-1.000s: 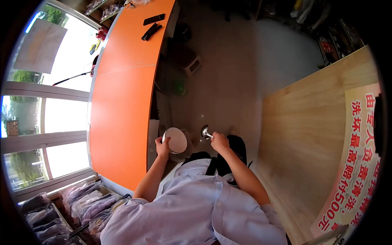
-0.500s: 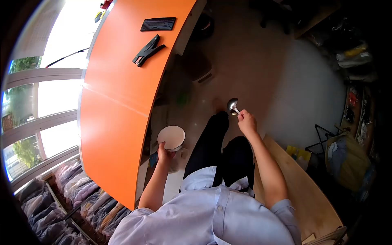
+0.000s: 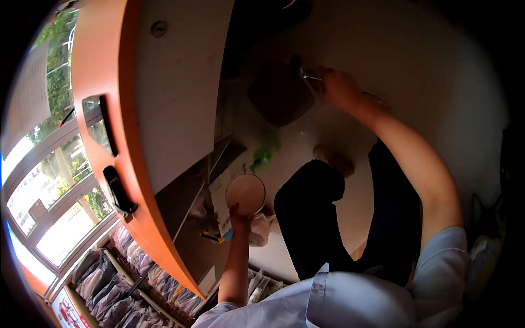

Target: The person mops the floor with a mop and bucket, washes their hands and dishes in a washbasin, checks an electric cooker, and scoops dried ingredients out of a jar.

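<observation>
A round pale bowl (image 3: 245, 194) is held low beside the desk, with my left hand (image 3: 241, 217) closed on its near rim, thumb over the edge. Farther forward and to the right, my right hand (image 3: 337, 89) grips the handle of a metal ladle (image 3: 308, 75). The ladle's head lies in shadow, near a dark reddish stool-like object (image 3: 280, 94). Whether the ladle touches that object cannot be made out. The bowl and the ladle are well apart.
An orange desk (image 3: 98, 49) stands at the left, bearing a phone (image 3: 106, 126) and a black stapler (image 3: 119, 192). Something green (image 3: 264, 154) lies beyond the bowl. Plastic-wrapped clothes (image 3: 106, 287) hang at the lower left.
The view has tilted down and turned toward the floor beside the desk. My right hand has reached forward with the ladle, while my left hand still holds the bowl. The knees are now bent.
</observation>
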### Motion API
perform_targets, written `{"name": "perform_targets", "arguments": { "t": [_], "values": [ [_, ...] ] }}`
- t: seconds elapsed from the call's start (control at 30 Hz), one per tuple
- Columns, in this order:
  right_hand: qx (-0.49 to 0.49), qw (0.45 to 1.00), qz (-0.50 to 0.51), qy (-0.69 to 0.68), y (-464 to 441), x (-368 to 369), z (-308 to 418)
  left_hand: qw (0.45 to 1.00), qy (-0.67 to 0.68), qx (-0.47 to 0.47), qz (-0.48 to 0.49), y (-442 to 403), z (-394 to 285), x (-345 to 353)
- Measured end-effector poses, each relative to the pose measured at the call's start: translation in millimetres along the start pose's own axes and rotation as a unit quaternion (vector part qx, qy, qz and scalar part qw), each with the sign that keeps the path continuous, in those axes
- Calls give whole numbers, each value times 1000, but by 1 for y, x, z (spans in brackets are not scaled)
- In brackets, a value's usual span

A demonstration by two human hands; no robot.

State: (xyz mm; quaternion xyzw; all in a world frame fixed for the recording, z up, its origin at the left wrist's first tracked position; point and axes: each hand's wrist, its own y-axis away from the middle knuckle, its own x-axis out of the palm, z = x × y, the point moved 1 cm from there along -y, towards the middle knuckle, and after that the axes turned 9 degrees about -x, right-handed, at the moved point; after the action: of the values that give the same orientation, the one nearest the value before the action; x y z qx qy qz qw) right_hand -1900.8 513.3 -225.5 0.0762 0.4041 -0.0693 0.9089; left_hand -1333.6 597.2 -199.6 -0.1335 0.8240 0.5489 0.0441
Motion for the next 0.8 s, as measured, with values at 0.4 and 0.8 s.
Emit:
{"name": "perform_targets", "arguments": {
  "t": [0.4, 0.8],
  "values": [
    [-274, 958, 30, 75, -141, 75, -78, 964, 166, 209, -3, -112, 34, 122],
    [-297, 927, 100, -208, -134, 107, -67, 888, 318, 303, -134, 29, -3, 134]
  ]
}}
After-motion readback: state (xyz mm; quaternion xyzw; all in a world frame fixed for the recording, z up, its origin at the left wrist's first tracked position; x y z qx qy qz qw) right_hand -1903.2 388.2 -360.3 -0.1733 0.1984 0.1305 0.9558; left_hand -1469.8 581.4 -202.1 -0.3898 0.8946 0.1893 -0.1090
